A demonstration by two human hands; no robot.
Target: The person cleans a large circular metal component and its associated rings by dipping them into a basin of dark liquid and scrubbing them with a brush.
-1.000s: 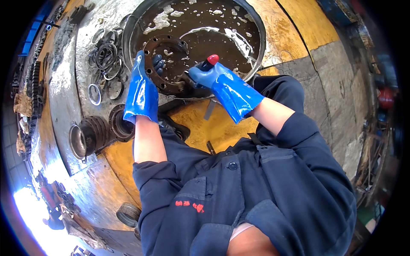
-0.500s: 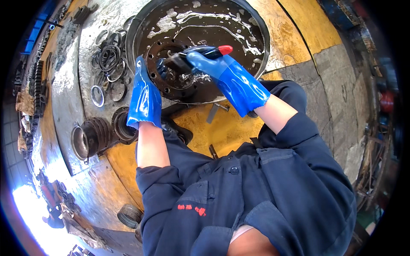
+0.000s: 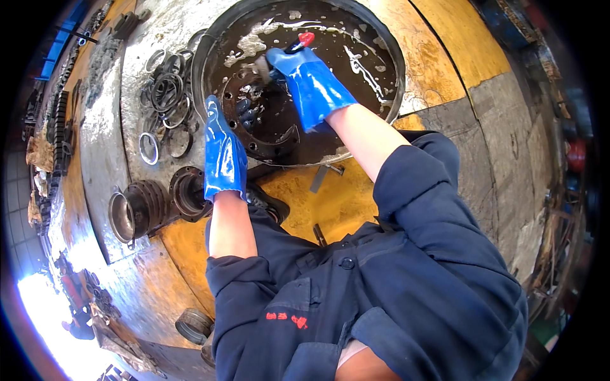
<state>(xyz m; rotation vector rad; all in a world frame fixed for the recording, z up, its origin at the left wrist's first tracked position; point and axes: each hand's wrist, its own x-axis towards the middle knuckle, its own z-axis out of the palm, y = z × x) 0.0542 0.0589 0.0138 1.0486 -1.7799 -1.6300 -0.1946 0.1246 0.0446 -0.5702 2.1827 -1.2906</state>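
"What was at the left of the work?"
"The gloved left hand. Its thumb lay outside the flanged ring and its fingers inside the opening, so the wall was clamped between them."
"How did the ring look?"
"Dark brown, with round holes spaced along its flange. It sat in the left part of the round tub. Its right side was lost to view, so I couldn't tell how deep it lay."
"Further right?"
"The right hand, fingers closed round the black handle of a red-ended tool. The grey end was blurred near the ring's upper edge; I couldn't tell whether they touched."
"And the edges?"
"Loose rings crowded just beside the tub's left wall, and the left glove lay across that rim. Rightward, foam-streaked liquid stretched from the ring to the opposite rim, giving the widest room. The right forearm crossed the near rim, and yellow floor plates lay beyond the tub."
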